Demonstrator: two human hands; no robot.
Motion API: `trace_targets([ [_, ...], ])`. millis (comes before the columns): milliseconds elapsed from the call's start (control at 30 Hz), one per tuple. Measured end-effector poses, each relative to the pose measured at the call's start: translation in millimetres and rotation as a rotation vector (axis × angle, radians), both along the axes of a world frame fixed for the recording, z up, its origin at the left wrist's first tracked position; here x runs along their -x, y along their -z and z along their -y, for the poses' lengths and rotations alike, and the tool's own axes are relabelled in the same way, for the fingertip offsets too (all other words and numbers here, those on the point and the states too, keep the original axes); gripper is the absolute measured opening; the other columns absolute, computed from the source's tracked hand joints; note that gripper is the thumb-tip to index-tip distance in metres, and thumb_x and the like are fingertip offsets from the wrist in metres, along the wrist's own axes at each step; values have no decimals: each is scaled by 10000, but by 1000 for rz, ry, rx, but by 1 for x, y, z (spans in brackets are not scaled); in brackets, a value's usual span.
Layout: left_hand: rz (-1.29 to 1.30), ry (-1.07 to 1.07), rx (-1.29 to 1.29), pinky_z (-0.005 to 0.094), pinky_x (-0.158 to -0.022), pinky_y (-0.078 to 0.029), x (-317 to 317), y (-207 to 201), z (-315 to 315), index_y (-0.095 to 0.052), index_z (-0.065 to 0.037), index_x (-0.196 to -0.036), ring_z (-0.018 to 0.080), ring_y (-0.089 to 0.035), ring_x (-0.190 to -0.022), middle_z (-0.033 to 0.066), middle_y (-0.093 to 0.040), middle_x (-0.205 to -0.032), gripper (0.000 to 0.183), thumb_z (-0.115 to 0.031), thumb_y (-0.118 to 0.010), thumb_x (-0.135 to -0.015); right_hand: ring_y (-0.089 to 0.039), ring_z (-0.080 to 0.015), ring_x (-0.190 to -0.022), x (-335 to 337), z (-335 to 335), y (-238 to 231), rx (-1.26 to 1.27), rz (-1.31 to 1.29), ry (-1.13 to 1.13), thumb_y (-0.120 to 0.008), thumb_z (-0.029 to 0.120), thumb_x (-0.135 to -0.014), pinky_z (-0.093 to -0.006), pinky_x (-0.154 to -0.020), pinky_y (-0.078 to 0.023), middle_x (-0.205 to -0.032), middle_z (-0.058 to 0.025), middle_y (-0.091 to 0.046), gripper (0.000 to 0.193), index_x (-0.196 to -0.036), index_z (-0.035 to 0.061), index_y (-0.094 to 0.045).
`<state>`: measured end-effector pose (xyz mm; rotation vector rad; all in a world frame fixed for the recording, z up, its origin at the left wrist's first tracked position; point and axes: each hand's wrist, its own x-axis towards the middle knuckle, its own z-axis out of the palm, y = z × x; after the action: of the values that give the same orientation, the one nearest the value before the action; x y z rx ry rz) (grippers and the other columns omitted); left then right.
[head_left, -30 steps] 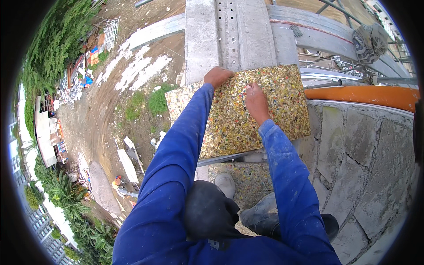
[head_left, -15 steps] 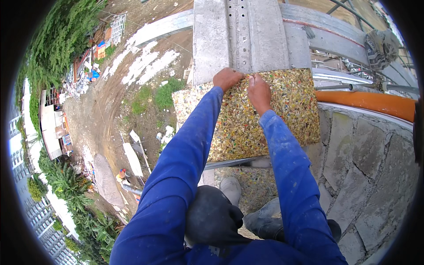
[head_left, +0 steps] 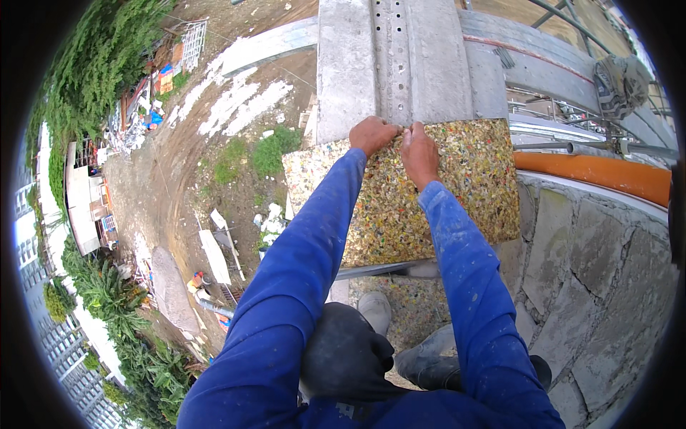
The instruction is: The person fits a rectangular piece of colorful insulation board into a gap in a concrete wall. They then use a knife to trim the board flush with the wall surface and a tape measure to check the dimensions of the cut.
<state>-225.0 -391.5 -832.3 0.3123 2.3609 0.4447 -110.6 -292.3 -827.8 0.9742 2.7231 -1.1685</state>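
A board of pressed, multicoloured chips (head_left: 464, 193) lies across in front of me, at the near end of a grey metal walkway plank (head_left: 346, 68). My left hand (head_left: 373, 136) is closed at the board's far edge, its fingertips pinched together. Just to its right, my right hand (head_left: 420, 154) is also closed, with thumb and forefinger meeting over the same edge. The fingertips of both hands nearly touch. Whatever lies between them is too small or hidden to make out.
A metal tube (head_left: 389, 270) runs under the board's near edge, above my boots (head_left: 375, 311). An orange pipe (head_left: 593, 175) and cracked stone wall (head_left: 572, 257) stand right. A cloth bundle (head_left: 620, 86) hangs on scaffolding. Far below left, a worker (head_left: 198, 282) stands on the ground.
The whole view has shifted slightly, so the board and plank appear a little lower and farther right. Both hands stay closed at the board's far edge, with only slight finger movement.
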Motion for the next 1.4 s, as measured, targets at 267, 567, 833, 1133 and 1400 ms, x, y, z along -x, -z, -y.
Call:
trace_targets([
  [267, -54, 18, 50, 443, -841, -537, -4, 2, -4, -790, -69, -999, 336, -723, -964, 164, -763, -985, 579, -606, -639, -844, -697, -446, -835, -1, -3, 0, -38, 27, -44, -525, 244, -1014, -578, -739, -518, -847, -237, -706, 213, -1140, 76, -561],
  [567, -38, 44, 65, 439, -848, -532, -4, -4, -3, -795, -74, -948, 330, -725, -930, 158, -764, -934, 541, -586, -649, -849, -679, -477, -813, -48, 4, 5, 71, 0, 53, -524, 210, -1014, -583, -726, -501, -856, -253, -698, 189, -1131, 64, -553],
  [833, -32, 104, -29, 427, -823, -539, -3, -1, 5, -799, -77, -946, 323, -731, -897, 147, -766, -899, 509, -560, -678, -838, -665, -473, -825, -10, -2, 24, -5, -151, 30, -518, 209, -1015, -579, -741, -506, -874, -267, -676, 202, -1070, 15, -529],
  [1133, -77, 76, 4, 434, -836, -545, -7, 2, 3, -806, -101, -955, 321, -732, -917, 147, -769, -910, 472, -543, -677, -851, -672, -453, -802, -1, -3, 21, -46, -105, 2, -516, 240, -1028, -573, -715, -501, -857, -224, -688, 188, -1061, 55, -516],
  [1400, -64, 84, 24, 437, -838, -548, -7, -7, 1, -809, -115, -962, 325, -732, -934, 147, -769, -915, 459, -541, -678, -852, -675, -446, -798, 2, -2, 25, -76, -96, -27, -534, 244, -1015, -570, -710, -504, -854, -213, -687, 185, -1043, 61, -525],
])
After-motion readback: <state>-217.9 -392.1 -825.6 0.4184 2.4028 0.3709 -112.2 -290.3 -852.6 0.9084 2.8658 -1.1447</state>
